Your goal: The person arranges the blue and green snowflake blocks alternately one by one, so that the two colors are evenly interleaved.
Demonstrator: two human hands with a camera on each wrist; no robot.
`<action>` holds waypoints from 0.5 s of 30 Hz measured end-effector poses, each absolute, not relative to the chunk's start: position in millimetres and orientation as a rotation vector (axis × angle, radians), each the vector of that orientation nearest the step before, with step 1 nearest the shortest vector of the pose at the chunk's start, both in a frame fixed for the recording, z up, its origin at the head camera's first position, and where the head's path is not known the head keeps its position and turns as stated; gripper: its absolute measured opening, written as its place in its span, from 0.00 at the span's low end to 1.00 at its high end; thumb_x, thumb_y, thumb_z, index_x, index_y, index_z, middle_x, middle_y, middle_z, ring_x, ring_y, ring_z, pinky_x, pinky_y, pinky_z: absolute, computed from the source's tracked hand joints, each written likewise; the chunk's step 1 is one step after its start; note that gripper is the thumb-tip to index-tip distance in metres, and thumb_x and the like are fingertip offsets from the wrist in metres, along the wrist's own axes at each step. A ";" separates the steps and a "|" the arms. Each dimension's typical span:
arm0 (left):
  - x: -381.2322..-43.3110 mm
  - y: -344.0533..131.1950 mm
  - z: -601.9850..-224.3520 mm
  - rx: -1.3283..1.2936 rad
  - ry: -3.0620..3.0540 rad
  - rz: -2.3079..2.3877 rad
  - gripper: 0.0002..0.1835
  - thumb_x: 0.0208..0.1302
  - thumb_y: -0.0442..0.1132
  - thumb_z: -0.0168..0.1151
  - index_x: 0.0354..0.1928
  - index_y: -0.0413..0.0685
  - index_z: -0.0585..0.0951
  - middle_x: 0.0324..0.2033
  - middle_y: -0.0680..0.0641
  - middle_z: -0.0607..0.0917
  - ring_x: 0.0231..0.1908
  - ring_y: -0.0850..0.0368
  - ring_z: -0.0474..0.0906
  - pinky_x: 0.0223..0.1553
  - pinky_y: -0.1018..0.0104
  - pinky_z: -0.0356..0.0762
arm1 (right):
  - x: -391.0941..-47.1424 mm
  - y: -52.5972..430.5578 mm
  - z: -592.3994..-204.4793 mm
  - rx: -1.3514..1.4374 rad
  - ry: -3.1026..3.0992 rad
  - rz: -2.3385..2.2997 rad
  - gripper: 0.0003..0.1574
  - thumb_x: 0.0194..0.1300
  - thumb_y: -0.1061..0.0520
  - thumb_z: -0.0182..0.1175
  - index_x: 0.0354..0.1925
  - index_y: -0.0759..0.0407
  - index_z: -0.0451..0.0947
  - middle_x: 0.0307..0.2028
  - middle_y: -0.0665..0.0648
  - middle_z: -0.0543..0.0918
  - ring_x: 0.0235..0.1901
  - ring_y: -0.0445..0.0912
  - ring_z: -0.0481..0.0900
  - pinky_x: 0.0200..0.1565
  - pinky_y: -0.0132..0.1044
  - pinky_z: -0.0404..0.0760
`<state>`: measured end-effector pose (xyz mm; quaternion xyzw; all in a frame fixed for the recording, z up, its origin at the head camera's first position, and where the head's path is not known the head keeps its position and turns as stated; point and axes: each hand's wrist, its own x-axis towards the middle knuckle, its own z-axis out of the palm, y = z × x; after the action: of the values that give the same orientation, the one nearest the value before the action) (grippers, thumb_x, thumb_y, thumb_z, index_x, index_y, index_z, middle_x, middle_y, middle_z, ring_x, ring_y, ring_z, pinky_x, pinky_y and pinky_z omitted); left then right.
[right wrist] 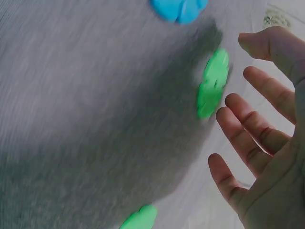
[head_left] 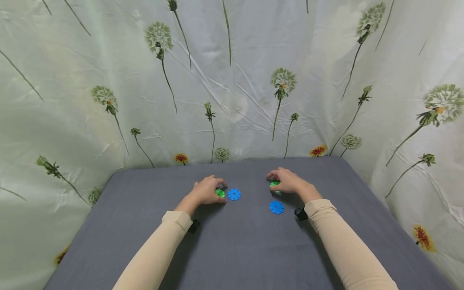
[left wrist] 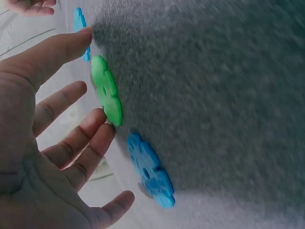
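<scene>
My left hand hovers over the left side of the group, fingers spread and loosely bent around a green notched plastic disc. Its middle fingertips reach that disc's edge; whether they touch is unclear. A blue notched disc lies just to the right of this hand, and another blue disc lies below the green one in the left wrist view. My right hand is above a second green disc, its fingers apart and holding nothing. Nearer to me lies a blue disc.
Another green disc shows at the bottom of the right wrist view. All discs lie on a grey cloth-covered table. A pale curtain with dandelion prints hangs behind the table and along its sides.
</scene>
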<state>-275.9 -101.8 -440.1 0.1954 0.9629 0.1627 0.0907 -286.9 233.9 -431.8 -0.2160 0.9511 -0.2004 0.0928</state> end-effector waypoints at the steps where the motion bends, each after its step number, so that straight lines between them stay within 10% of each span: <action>1: -276.6 -100.3 -440.0 0.588 2.857 0.500 0.26 0.60 0.54 0.82 0.60 0.62 0.87 0.54 0.47 0.83 0.58 0.47 0.79 0.61 0.29 0.70 | -287.0 236.4 -431.6 -0.643 2.819 -0.596 0.28 0.71 0.54 0.70 0.65 0.65 0.82 0.55 0.68 0.81 0.57 0.62 0.82 0.59 0.59 0.82; 15: -280.9 -82.1 -446.7 0.574 2.821 0.599 0.23 0.62 0.52 0.81 0.59 0.65 0.89 0.57 0.47 0.82 0.61 0.46 0.79 0.61 0.32 0.70 | -284.1 246.0 -429.0 -0.553 2.766 -0.670 0.31 0.64 0.57 0.78 0.61 0.70 0.85 0.56 0.68 0.88 0.57 0.63 0.86 0.58 0.53 0.86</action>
<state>-280.9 -82.1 -446.7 0.1943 0.9545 0.2028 0.1002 -284.1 246.0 -429.0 -0.1893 0.9470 -0.2295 0.1210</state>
